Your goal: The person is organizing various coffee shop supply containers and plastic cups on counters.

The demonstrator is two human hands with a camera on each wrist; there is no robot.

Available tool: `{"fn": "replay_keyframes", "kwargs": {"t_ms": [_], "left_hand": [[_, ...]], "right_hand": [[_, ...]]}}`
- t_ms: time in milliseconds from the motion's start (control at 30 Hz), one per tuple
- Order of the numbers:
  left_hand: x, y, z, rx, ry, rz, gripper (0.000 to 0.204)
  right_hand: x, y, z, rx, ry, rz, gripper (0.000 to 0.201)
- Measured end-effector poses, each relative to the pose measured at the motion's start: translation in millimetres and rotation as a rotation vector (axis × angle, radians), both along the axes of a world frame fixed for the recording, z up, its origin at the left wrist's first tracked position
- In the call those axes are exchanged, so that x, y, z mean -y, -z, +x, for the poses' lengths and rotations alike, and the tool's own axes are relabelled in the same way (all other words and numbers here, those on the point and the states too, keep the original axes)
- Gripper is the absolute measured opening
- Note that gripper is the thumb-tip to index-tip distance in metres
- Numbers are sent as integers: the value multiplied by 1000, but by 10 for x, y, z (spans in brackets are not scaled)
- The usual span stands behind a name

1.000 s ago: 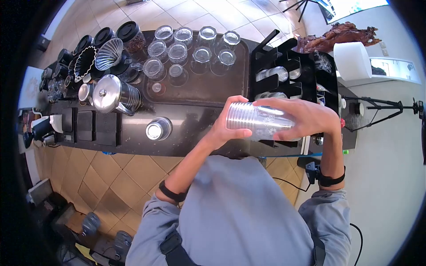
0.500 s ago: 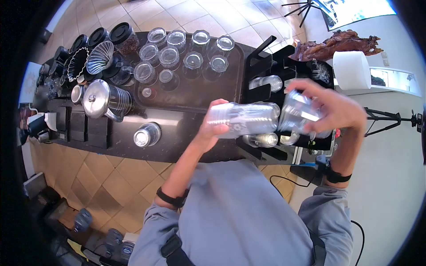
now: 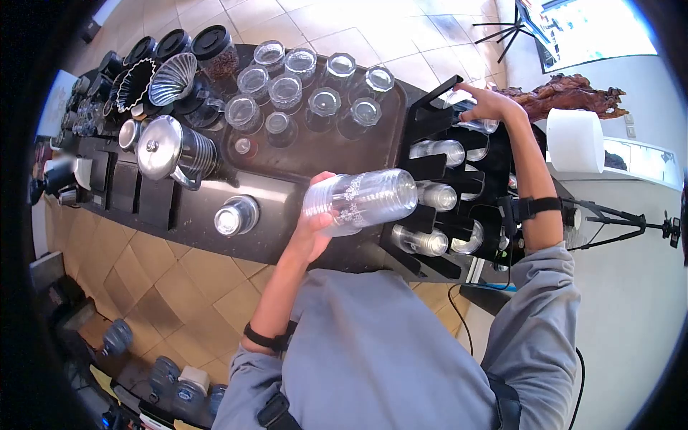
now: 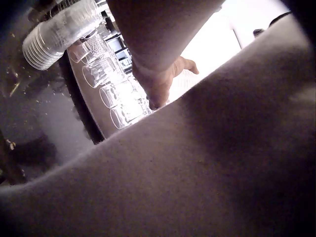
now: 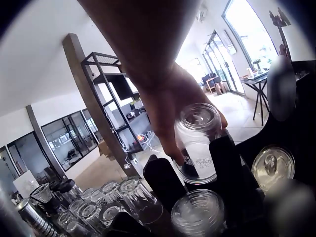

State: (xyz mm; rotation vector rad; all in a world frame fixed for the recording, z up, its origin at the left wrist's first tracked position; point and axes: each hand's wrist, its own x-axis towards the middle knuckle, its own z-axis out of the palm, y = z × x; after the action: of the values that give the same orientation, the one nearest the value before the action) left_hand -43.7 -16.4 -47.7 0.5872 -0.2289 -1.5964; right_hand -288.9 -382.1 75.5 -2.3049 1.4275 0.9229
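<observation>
My left hand grips the base end of a long stack of clear plastic cups with white print, held sideways above the counter; in the left wrist view the ribbed end of the stack shows at upper left. Reaching forward, my right hand is at the far end of a black divided cup rack. Its thumb and fingers hold a clear printed cup, which sits between two black dividers in the right wrist view. Other clear cups lie on their sides in the nearer slots.
A brown tray of upturned glasses stands left of the rack. A metal pot and a metal cup are on the counter. Right of the rack are a white cylinder and a piece of driftwood.
Both hands were on the stack. My right hand came away with some cups and moved forward to the rack's far slot. My left hand kept the rest and shifted left.
</observation>
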Motion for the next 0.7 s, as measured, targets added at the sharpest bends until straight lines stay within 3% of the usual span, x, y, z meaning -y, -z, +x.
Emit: {"fn": "replay_keyframes", "kwargs": {"t_ms": [133, 267, 333, 400, 433, 467, 500, 533, 600, 700], "left_hand": [[-76, -13, 35, -12, -40, -12, 93], [-155, -96, 80, -30, -83, 1, 95], [-211, -119, 86, -68, -108, 3, 95], [-275, -136, 102, -68, -114, 18, 95], [-303, -144, 114, -69, -112, 28, 94], [-326, -129, 120, -64, -116, 30, 94], [-340, -109, 123, -67, -125, 30, 95], [-341, -96, 130, -69, -135, 27, 95], [-346, -104, 149, -63, -143, 24, 95], [-337, -137, 171, -51, -150, 26, 95]], "right_hand": [[270, 384, 15, -12, -42, 167, 81], [316, 776, 70, -115, -87, 190, 77], [297, 877, 109, -185, -244, 189, 100], [208, 777, 230, -329, -260, 192, 92], [328, 944, 101, -326, -265, 194, 92], [562, 1254, -173, -172, -232, 254, 87], [546, 1269, -153, -17, -198, 313, 83], [550, 1270, -130, -12, -202, 311, 83], [503, 1229, -127, -59, 108, 356, 74], [600, 1356, -237, -61, 117, 319, 84]]}}
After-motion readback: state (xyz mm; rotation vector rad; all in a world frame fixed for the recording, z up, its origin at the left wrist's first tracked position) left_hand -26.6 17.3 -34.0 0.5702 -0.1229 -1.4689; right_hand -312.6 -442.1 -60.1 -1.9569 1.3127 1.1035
